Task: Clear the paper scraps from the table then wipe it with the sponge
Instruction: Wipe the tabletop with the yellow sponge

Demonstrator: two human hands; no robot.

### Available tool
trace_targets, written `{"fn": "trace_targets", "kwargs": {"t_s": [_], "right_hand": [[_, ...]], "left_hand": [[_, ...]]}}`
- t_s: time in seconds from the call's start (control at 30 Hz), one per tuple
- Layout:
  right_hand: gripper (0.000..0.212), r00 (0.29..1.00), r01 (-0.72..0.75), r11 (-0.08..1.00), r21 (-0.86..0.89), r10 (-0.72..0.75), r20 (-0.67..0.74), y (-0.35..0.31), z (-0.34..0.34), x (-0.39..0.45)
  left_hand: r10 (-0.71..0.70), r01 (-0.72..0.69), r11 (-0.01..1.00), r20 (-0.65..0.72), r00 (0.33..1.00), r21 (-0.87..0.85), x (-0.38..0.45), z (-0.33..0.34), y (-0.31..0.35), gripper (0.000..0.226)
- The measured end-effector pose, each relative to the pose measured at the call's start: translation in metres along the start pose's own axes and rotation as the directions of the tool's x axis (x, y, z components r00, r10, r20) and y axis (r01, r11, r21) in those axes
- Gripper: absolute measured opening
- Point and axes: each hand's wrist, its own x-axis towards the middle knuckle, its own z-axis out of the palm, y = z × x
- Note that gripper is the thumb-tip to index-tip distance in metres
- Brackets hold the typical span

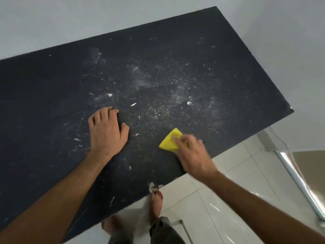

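A dark table [52, 88] fills most of the head view, dusted with white powder smears and fine specks around its middle. Small white paper scraps [110, 94] lie scattered near the centre and toward the near edge. My right hand [190, 154] grips a yellow sponge [170, 140] flat on the table near the front edge; the hand is motion-blurred. My left hand [106, 131] rests palm down on the table to the left of the sponge, fingers bent at the tips, holding nothing.
White walls border the table at the back and right. The near table edge has a chipped spot [152, 186]. Below it lie pale floor tiles [237, 191], my bare feet [155, 205], and a shiny metal fixture [299, 182] at the right.
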Motion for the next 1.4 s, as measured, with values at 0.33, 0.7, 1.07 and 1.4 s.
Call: {"fn": "trace_targets", "kwargs": {"t_s": [0.33, 0.7, 1.07, 1.4], "right_hand": [[0.043, 0.884, -0.415, 0.9, -0.136, 0.364, -0.292, 0.188, -0.068, 0.039], [0.045, 0.811, -0.584, 0.779, -0.226, 0.558, -0.172, 0.267, -0.085, 0.033], [0.046, 0.968, -0.252, 0.925, -0.285, 0.242, -0.072, 0.266, -0.087, -0.019], [0.036, 0.998, -0.047, 0.994, -0.102, 0.042, -0.044, 0.17, -0.079, 0.069]], "left_hand": [[0.206, -0.202, 0.968, 0.012, 0.979, -0.147, 0.049, 0.024, 0.108, 0.045], [0.144, -0.143, 0.985, 0.0, 0.99, -0.092, 0.048, 0.03, 0.114, 0.048], [0.126, -0.124, 0.987, 0.013, 0.992, -0.102, 0.049, 0.03, 0.115, 0.048], [0.124, -0.127, 0.972, -0.028, 0.992, -0.199, 0.049, 0.028, 0.113, 0.04]]}}
